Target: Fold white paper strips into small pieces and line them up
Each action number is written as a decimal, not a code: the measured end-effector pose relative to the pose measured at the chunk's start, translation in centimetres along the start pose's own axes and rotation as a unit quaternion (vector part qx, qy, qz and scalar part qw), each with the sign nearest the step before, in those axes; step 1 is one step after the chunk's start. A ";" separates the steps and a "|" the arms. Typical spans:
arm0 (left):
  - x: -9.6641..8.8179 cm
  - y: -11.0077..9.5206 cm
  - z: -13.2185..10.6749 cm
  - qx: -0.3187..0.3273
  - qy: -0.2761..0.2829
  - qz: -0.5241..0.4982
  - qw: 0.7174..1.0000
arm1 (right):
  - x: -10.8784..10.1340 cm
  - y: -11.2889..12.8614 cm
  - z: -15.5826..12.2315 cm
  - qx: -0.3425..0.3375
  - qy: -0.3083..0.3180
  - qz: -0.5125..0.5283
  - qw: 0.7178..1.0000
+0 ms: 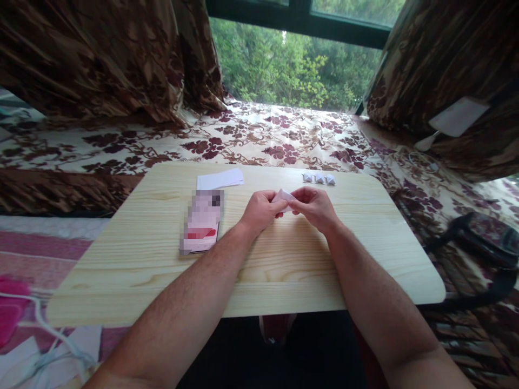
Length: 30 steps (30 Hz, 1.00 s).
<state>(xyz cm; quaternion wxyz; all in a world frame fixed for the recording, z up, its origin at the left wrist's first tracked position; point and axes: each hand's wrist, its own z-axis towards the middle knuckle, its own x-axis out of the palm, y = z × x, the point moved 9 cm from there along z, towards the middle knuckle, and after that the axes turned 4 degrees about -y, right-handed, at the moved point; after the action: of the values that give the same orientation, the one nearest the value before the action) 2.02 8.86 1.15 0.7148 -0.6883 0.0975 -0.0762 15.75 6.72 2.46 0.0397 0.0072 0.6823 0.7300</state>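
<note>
My left hand (261,209) and my right hand (315,207) meet above the middle of a light wooden table (243,270). Both pinch a small folded piece of white paper (284,196) between thumb and fingers, one hand on each side. Three small folded white paper pieces (319,178) lie in a row at the table's far edge, beyond my right hand. A stack of white paper slips (220,179) lies beyond my left hand. Just left of my left hand lies a phone (201,222) with its screen lit.
The table stands over a bed with a maroon flowered cover (259,138). Brown curtains (101,59) hang on both sides of a window with trees behind it. A dark chair (478,243) is at the right. White cables (48,346) and a pink object (10,308) lie at lower left.
</note>
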 end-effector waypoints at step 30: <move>-0.7 0.7 0.4 -0.034 -0.068 -0.178 0.981 | -0.7 0.5 -0.1 -0.013 -0.040 0.041 0.998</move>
<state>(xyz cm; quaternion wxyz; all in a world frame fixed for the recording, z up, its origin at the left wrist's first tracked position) 1.45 9.44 0.46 0.6707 -0.7224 -0.0725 -0.1518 16.42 6.54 2.96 0.0374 0.0636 0.6697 0.7389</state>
